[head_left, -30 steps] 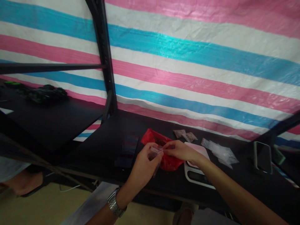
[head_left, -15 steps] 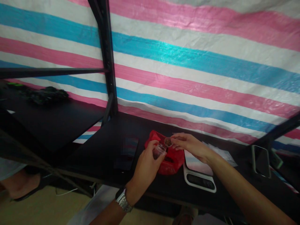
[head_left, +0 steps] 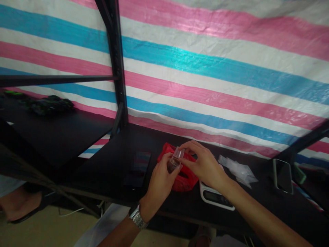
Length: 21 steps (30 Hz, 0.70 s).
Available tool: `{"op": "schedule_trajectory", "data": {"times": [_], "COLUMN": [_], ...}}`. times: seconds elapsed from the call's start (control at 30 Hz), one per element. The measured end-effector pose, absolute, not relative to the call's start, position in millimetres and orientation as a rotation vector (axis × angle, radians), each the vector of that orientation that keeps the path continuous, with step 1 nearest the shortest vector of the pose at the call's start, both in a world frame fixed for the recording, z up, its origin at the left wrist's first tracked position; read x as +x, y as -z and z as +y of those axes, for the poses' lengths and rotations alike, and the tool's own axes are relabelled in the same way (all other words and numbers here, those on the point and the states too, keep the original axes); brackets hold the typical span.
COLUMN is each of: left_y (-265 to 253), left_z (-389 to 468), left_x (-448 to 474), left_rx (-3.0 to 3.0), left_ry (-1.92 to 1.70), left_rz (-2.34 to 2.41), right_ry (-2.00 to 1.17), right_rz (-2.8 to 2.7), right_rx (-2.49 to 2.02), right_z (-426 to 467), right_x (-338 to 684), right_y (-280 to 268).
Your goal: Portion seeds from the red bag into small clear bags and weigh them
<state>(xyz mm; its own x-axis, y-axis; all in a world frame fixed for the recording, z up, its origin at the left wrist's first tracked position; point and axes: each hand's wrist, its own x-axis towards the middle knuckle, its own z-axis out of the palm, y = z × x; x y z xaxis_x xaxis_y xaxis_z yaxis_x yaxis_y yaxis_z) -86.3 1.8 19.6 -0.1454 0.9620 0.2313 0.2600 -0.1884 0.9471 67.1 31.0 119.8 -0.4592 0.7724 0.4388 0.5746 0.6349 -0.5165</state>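
My left hand (head_left: 159, 180), with a watch on the wrist, is closed around a small clear plastic container (head_left: 173, 165). Above its mouth, my right hand (head_left: 205, 166) grips a small clear cup (head_left: 179, 152), tipped toward the container; the two are touching or nearly so. Whether anything is inside either one is hard to make out. A crumpled red plastic bag (head_left: 185, 184) lies open beneath both hands. Partly hidden under my right hand and forearm, a white digital scale (head_left: 218, 200) sits beside the bag.
Clear plastic bags (head_left: 240, 171) and a phone (head_left: 283, 175) lie to the right on the black shelf (head_left: 110, 164). A dark flat item (head_left: 137, 168) is left of the bag. A metal post (head_left: 119, 68) rises behind. Another person's foot (head_left: 24, 206) shows at lower left.
My right hand has moved left and turned over, tipping the cup, which showed brown bits inside, over the container. My left hand stays nearly in place.
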Motion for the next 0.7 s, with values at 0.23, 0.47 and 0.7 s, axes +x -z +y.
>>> {"op": "schedule_trajectory", "data": {"times": [0.23,0.47,0.7], "left_y": [-16.8,-12.4,-3.8], "left_z": [-6.8,-12.9,-14.1], "left_x": [-101.2,-118.1,-115.5], "left_rx": [1.479,1.459,1.277], "left_ry": [-1.288,-1.191,-1.297], "left_rz": [1.506,1.617,1.416], "right_ry": [-0.270,-0.236,-0.526], "right_rz": [-2.408,-2.407,-2.347], "right_rx": [-1.569,-1.815,-1.790], "right_z": [52.7,62.2,63.8], "right_x": [73.1,47.3,42.7], "right_y": [-98.2,-64.5,-66.7]}}
